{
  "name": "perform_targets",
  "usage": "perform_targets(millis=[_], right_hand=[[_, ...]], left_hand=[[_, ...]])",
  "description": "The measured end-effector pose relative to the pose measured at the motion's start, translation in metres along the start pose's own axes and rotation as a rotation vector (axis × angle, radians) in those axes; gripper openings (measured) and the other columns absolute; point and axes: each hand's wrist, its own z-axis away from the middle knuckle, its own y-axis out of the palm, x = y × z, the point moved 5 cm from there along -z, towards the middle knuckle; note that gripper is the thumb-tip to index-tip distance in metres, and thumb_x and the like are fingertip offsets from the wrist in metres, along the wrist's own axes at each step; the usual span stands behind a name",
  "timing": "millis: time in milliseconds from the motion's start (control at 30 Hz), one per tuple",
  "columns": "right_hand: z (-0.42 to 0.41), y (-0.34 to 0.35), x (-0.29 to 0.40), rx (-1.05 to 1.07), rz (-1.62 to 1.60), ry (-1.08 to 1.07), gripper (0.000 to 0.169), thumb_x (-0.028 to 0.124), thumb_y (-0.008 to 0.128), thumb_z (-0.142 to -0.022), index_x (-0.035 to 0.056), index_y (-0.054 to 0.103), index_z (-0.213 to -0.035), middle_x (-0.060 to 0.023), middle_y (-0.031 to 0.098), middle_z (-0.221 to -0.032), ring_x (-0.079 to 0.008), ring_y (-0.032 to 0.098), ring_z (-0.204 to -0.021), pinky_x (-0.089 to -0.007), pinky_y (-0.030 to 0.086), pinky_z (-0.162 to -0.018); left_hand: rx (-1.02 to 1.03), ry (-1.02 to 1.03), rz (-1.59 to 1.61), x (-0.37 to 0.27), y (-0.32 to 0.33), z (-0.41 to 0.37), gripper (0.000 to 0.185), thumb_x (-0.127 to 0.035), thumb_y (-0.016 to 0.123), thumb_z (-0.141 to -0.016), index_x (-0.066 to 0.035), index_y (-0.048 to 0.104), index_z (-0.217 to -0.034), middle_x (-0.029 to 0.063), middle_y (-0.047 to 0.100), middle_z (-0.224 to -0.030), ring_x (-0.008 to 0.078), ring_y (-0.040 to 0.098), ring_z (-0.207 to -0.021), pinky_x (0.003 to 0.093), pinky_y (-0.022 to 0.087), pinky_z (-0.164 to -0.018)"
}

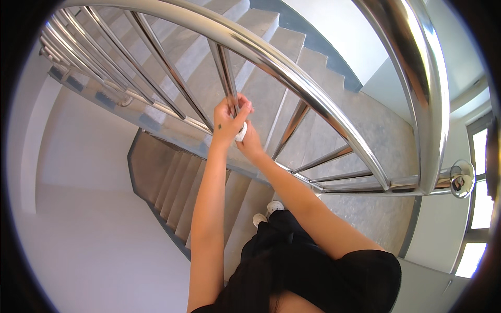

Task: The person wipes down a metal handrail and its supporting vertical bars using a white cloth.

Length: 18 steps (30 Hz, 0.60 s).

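Note:
A polished metal baluster (224, 70) of the stair railing runs down between my hands. My left hand (227, 121) curls around it, thumb and fingertips coming together on its far side. Just below, my right hand (250, 141) holds a crumpled white cloth or tissue (241, 132) against the same bar. The cloth is partly covered by my fingers, so how far it wraps around the bar cannot be seen. Above both hands curves the shiny handrail (270, 53).
More balusters (168, 70) flank the hands on both sides. Concrete steps (270, 90) rise beyond the railing, and another flight (184, 184) descends at left. A thick metal newel post (430, 117) stands at right, near a window (481, 199). My shoes (275, 206) rest on a step.

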Motion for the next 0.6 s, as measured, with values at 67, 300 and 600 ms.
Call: perform_targets(millis=[67, 300, 600], right_hand=[[0.013, 0.009, -0.022, -0.021, 0.034, 0.024, 0.04, 0.006, 0.067, -0.076, 0.0018, 0.046, -0.109, -0.0199, 0.053, -0.097, -0.0433, 0.052, -0.094, -0.0491, 0.042, -0.078], [0.049, 0.034, -0.091, 0.044, 0.113, 0.181, 0.042, 0.006, 0.066, -0.08, 0.002, 0.042, -0.114, -0.0208, 0.053, -0.104, -0.045, 0.051, -0.1, -0.0485, 0.043, -0.082], [0.123, 0.039, -0.192, 0.178, 0.798, 0.096, 0.043, 0.003, 0.064, -0.069, 0.002, 0.05, -0.11, -0.014, 0.054, -0.103, -0.0325, 0.055, -0.1, -0.0421, 0.046, -0.085]], left_hand=[[0.007, -0.149, 0.009, 0.033, -0.001, -0.002, 0.027, -0.019, 0.06, -0.093, -0.005, 0.053, -0.071, 0.0015, 0.054, -0.064, 0.0096, 0.052, -0.061, 0.0252, 0.039, -0.057], [-0.182, -0.046, 0.053, 0.054, 0.005, -0.003, 0.048, -0.019, 0.062, -0.093, -0.007, 0.037, -0.053, -0.0059, 0.034, -0.048, 0.0048, 0.026, -0.046, 0.0278, 0.018, -0.044], [-0.19, 0.015, 0.095, 0.054, 0.008, -0.003, 0.046, -0.011, 0.061, -0.092, -0.007, 0.035, -0.055, -0.0076, 0.03, -0.053, 0.0035, 0.025, -0.049, 0.0275, 0.017, -0.045]])
